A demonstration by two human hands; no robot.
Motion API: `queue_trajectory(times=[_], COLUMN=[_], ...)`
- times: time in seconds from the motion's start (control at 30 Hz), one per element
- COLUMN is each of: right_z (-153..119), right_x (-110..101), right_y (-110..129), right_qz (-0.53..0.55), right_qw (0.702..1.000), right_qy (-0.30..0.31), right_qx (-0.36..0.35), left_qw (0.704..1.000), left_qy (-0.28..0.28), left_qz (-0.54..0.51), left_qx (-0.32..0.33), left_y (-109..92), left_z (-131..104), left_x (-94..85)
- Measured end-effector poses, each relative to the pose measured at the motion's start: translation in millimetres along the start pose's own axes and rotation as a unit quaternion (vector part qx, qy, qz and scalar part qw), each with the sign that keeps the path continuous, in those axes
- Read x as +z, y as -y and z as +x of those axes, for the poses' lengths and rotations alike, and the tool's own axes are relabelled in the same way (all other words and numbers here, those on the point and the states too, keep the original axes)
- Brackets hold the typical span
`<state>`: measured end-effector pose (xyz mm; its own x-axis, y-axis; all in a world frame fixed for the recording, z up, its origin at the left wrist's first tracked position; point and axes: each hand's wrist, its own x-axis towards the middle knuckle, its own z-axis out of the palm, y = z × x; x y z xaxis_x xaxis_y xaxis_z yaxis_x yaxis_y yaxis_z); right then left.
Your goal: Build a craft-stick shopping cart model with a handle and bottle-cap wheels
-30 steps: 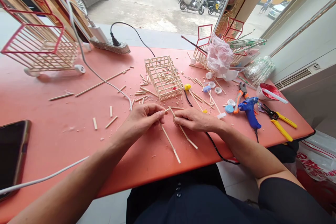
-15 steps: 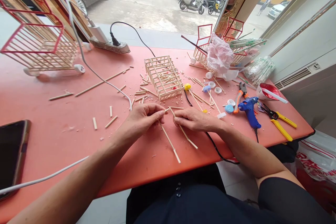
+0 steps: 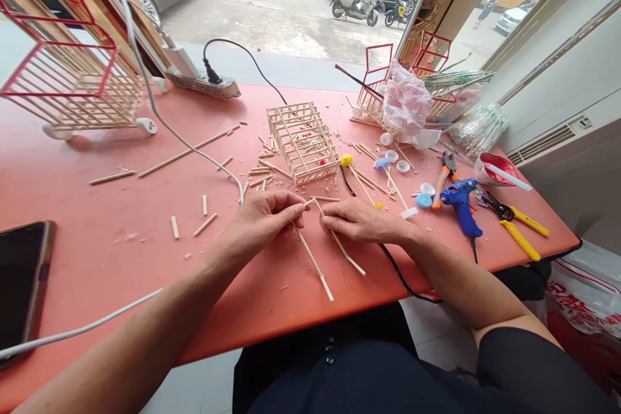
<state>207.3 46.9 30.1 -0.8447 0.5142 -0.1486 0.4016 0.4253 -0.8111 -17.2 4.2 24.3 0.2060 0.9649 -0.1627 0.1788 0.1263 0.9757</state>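
My left hand point(image 3: 281, 213) pinches a thin wooden stick point(image 3: 313, 262) whose lower part slants toward the table's front edge. Between the fingertips of my right hand point(image 3: 352, 220) is a second wooden stick point(image 3: 345, 252), bent or jointed near its lower end. The upper ends of the two sticks come close together between my hands; whether they touch I cannot tell. Just beyond lies a short loose stick point(image 3: 325, 198). Behind my hands stands a small basket-like frame of wooden sticks point(image 3: 303, 142), with stick pieces around it.
At right lie a blue glue gun point(image 3: 460, 204), yellow-handled pliers point(image 3: 517, 223) and orange-handled cutters point(image 3: 441, 181). A red-rimmed stick cart point(image 3: 92, 90) stands at left, near a phone point(image 3: 22, 284). A white cable point(image 3: 194, 152) crosses the pink table point(image 3: 145, 259).
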Motion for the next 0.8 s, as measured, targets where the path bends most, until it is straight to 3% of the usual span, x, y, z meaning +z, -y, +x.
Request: queue_trajectory(times=[0.8], right_z=[-0.5], right_x=[-0.4], right_y=[1.5], right_qz=[-0.002], right_qw=[1.000], right_qy=[-0.001], right_qx=[0.006], left_qw=[1.000], left_qy=[0.000], left_qz=[0.004], left_qx=[-0.006], left_y=[1.1], left_z=[0.6], left_x=[-0.1])
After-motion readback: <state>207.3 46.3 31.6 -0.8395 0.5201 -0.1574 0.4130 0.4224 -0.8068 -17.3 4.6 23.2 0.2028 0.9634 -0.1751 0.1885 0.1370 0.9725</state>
